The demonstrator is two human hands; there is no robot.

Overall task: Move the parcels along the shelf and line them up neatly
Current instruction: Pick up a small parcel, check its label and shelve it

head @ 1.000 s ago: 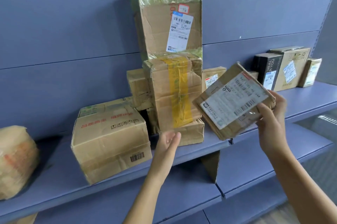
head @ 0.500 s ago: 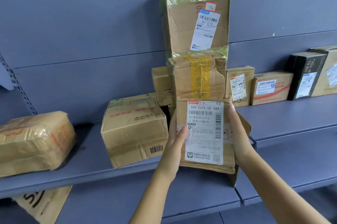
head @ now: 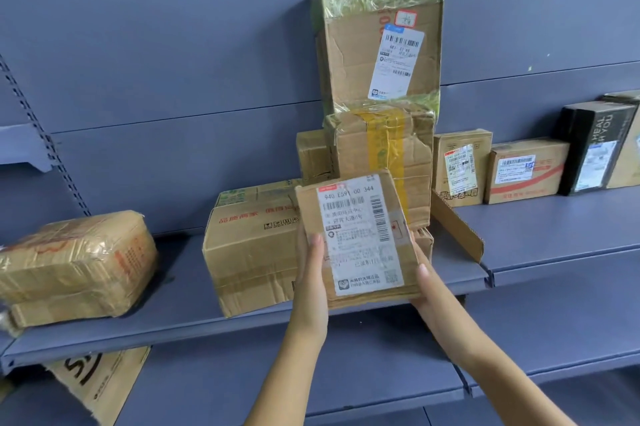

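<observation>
A flat cardboard parcel (head: 360, 235) with a white shipping label stands tilted at the front of the blue shelf (head: 180, 318). My left hand (head: 311, 269) grips its left edge and my right hand (head: 424, 281) grips its lower right edge. Behind it stands a parcel with yellow tape (head: 384, 148), topped by a tall box (head: 377, 41) with green tape. To the left lies a large carton (head: 249, 249) with red print. A smaller brown box (head: 311, 155) sits behind the stack.
A tape-wrapped bundle (head: 76, 262) lies at the far left. To the right stand a small labelled box (head: 460, 165), a red-striped box (head: 526, 171) and a black box (head: 595, 145). A loose cardboard flap (head: 457, 228) leans by the shelf joint. A printed bag (head: 97, 380) sits on the lower shelf.
The labelled parcel came from my right hand alone at the right to both hands in front of the stack. It now sits slightly tilted, nearer the large carton. The view shifted left.
</observation>
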